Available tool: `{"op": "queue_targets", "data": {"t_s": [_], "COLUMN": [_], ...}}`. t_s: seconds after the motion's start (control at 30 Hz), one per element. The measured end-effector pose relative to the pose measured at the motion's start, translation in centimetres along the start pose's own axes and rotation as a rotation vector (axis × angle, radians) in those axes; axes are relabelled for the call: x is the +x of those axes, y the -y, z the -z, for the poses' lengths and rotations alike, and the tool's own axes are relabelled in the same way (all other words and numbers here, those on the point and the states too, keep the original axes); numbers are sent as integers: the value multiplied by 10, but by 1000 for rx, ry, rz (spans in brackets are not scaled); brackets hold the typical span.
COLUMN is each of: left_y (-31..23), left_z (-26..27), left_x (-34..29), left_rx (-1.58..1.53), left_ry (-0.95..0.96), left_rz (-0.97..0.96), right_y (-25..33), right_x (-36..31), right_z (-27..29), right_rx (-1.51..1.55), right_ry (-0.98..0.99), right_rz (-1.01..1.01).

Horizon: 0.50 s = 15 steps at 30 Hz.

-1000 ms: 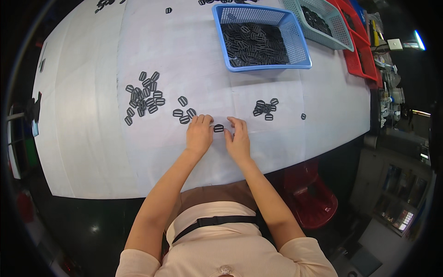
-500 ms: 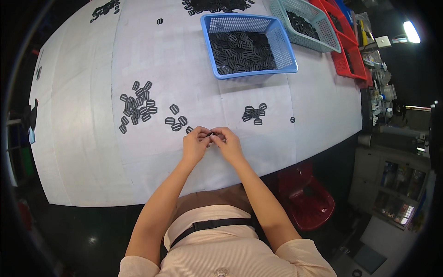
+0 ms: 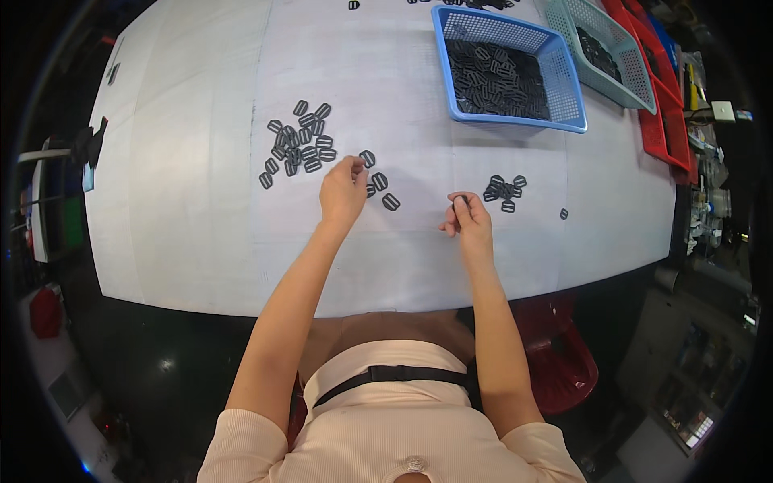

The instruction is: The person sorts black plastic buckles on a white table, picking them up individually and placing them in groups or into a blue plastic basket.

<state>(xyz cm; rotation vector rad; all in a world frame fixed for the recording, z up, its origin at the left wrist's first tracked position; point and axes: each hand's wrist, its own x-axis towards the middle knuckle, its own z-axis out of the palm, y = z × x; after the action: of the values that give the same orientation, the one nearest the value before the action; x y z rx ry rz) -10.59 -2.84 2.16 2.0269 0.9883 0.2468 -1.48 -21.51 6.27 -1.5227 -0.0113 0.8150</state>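
Observation:
My left hand [image 3: 345, 191] is over the table among a few loose black slide buckles [image 3: 380, 181]. Its fingers are curled in and bent down; what lies between the fingertips is hidden. One buckle [image 3: 367, 158] lies right beside the fingertips, and another is partly covered by the hand. My right hand [image 3: 473, 219], raised a little to the right, pinches a small black slide buckle [image 3: 460, 199] between thumb and fingers, mostly covered by them. Beyond my left hand lies a larger scatter of slide buckles [image 3: 306, 137]. A small heap [image 3: 505, 189] sits right of my right hand.
A blue basket [image 3: 515, 121] full of black buckles stands at the back right, beside a pale green basket [image 3: 636, 98] and red bins [image 3: 667, 153]. One lone small piece [image 3: 564, 214] lies far right. A red chair [image 3: 564, 362] stands by the table's near edge.
My hands, together over a small black piece before, are now apart. The left has gone to the loose buckles; the right has moved right with a buckle. The whole view has shifted.

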Motion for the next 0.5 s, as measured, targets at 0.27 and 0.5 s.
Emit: {"op": "queue_targets", "data": {"t_s": [0.27,0.5], "left_y": [3,-32], "left_z": [-5,6], "left_x": [36,-7], "left_rx": [222,-770], "left_ry": [-1,149], "left_rz": [-122,385], "right_y": [-4,-11], "right_x": [1,4], "right_z": [-1,-24], "right_rx": [11,104], "right_ry": [105,35], "right_rz": [-279,-70]}}
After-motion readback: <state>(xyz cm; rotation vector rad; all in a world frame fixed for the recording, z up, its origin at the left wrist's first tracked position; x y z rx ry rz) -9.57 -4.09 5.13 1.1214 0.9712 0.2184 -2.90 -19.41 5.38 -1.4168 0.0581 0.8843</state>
